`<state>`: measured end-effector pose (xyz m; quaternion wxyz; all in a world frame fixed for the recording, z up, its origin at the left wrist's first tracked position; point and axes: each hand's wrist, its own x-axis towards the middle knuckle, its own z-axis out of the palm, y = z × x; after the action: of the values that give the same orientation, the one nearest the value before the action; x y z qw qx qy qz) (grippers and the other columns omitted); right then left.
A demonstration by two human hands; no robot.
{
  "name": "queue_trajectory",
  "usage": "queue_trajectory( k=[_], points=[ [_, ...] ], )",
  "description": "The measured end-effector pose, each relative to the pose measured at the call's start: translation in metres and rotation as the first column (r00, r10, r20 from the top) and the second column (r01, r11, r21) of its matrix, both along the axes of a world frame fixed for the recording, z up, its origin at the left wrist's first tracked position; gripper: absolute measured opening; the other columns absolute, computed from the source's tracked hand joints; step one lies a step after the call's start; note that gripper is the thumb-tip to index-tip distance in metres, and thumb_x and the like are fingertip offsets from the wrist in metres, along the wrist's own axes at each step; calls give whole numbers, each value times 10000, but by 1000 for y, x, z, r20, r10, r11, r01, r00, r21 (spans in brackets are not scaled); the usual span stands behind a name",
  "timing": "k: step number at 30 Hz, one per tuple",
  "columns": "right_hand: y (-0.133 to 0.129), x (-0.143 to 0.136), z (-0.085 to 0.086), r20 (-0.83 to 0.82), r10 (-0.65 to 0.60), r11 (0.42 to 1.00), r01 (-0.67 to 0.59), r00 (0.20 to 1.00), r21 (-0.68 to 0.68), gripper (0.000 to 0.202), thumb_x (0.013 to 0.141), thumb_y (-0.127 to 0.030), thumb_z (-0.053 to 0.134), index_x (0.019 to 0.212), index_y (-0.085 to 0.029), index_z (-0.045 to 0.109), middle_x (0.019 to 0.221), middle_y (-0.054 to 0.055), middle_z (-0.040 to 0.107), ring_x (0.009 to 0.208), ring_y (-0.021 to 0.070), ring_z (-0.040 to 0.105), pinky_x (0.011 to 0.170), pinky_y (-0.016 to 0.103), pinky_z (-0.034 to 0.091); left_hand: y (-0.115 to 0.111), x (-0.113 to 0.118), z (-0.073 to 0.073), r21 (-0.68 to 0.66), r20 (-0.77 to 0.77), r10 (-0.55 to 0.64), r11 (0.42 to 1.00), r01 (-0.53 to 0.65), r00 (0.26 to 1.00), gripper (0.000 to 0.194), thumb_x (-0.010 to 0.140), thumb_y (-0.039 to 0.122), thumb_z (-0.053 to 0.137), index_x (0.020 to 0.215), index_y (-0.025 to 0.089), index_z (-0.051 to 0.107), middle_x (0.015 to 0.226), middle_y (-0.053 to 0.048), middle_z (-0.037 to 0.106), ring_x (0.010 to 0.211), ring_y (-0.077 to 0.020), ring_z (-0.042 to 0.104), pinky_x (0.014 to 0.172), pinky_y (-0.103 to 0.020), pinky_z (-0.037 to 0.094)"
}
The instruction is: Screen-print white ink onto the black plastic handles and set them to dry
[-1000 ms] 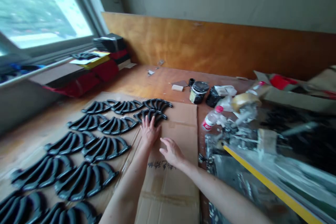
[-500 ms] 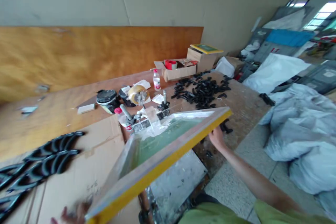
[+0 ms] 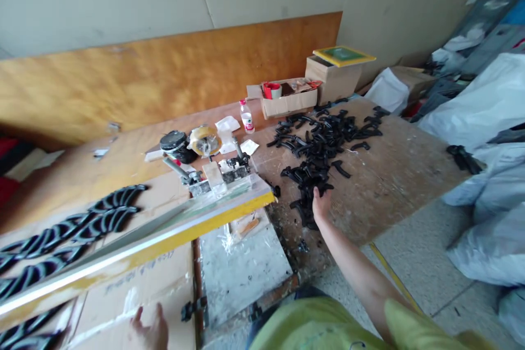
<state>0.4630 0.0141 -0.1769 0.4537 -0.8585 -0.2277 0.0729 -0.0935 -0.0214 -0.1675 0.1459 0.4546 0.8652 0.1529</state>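
Observation:
My right hand point(image 3: 322, 206) reaches into the near end of a pile of black curved plastic parts point(image 3: 322, 134). Its thumb presses on one black part point(image 3: 326, 188) and its other fingers are mostly hidden. At the lower left my left hand point(image 3: 151, 332) holds nothing, with fingers apart, above the cardboard point(image 3: 159, 284). A screen-printing frame point(image 3: 205, 220) with a yellow edge tilts up over the worktable, held at its back by a hinge clamp point(image 3: 217, 178). Below it lies a paint-spotted white base plate point(image 3: 246, 268) with a small brown-and-clear item point(image 3: 247, 227) on it.
Rows of black curved parts point(image 3: 110, 208) lie on the left cardboard. Behind the clamp stand a black tub point(image 3: 176, 145), a tape roll point(image 3: 205, 142) and a bottle point(image 3: 246, 117). Open cartons point(image 3: 289, 104) sit at the back. White sacks point(image 3: 488, 213) stand on the floor at right.
My right hand has left the edge of the screen frame and moved onto the black parts. My left hand now shows apart from the frame. The view has swung, and the frame appears farther left.

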Motion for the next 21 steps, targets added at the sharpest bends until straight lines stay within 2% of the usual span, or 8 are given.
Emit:
queue_trajectory(
  k=[3, 6, 9, 13, 15, 17, 19, 21],
  points=[
    [19, -2, 5, -24, 169, 986, -169, 985, 15, 493, 852, -442, 479, 1180, -78, 530, 1004, 168, 660, 942, 260, 611, 829, 360, 454, -5, 22, 11, 53, 125, 183, 980, -191, 975, 717, 651, 582, 488, 1324, 345, 419, 1098, -100, 640, 1058, -452, 590, 761, -627, 479],
    [22, 5, 9, -6, 175, 984, -175, 985, -35, 484, 811, -383, 550, 1168, -57, 528, 1033, 184, 631, 966, 271, 582, 851, 374, 443, -14, 34, 13, 54, 153, 203, 975, -213, 967, 685, 665, 574, 496, 1291, 296, 471, 1155, -134, 625, 1042, -444, 597, 777, -614, 472],
    [16, 14, 18, 212, 303, 949, -276, 929, -150, 417, 802, -203, 532, 1203, -90, 537, 1173, 195, 564, 1098, 288, 506, 946, 411, 389, -27, 39, 12, 84, 138, 204, 973, -216, 969, 621, 693, 553, 504, 1267, 315, 490, 1220, -121, 607, 1040, -415, 608, 803, -597, 467],
    [13, 30, 37, 376, 689, 719, -517, 619, -465, 421, 799, -57, 476, 1180, -185, 600, 1345, 158, 483, 1197, 304, 423, 990, 463, 342, -38, 40, 15, 106, 162, 211, 967, -230, 964, 582, 721, 550, 517, 1248, 304, 528, 1296, -127, 574, 1087, -407, 591, 842, -585, 460],
    [16, 38, 46, 360, 781, 618, -550, 510, -562, 333, 814, -78, 503, 1103, -181, 631, 1327, 161, 510, 1198, 310, 422, 982, 470, 352, -38, 38, 17, 94, 188, 199, 971, -220, 962, 596, 746, 557, 502, 1256, 251, 540, 1368, -155, 521, 1134, -404, 566, 892, -565, 447],
    [20, 46, 56, 325, 828, 554, -580, 456, -598, 225, 794, -105, 575, 996, -169, 649, 1209, 167, 589, 1164, 302, 459, 966, 442, 379, -35, 31, 19, 89, 209, 180, 975, -202, 961, 594, 768, 548, 491, 1249, 205, 555, 1420, -172, 471, 1159, -395, 554, 935, -535, 434],
    [22, 51, 66, 266, 805, 574, -584, 530, -574, 200, 740, -133, 661, 937, -166, 645, 1034, 144, 654, 1053, 284, 541, 907, 405, 429, -30, 22, 20, 108, 221, 170, 974, -198, 960, 560, 771, 523, 506, 1222, 199, 576, 1415, -164, 480, 1135, -382, 569, 929, -517, 444],
    [23, 48, 78, 167, 714, 667, -588, 680, -457, 318, 691, -184, 722, 996, -175, 634, 885, 81, 675, 879, 246, 612, 816, 380, 476, -24, 15, 22, 142, 240, 169, 968, -207, 956, 520, 760, 501, 531, 1191, 217, 591, 1363, -139, 532, 1104, -366, 585, 900, -509, 463]
  ],
)
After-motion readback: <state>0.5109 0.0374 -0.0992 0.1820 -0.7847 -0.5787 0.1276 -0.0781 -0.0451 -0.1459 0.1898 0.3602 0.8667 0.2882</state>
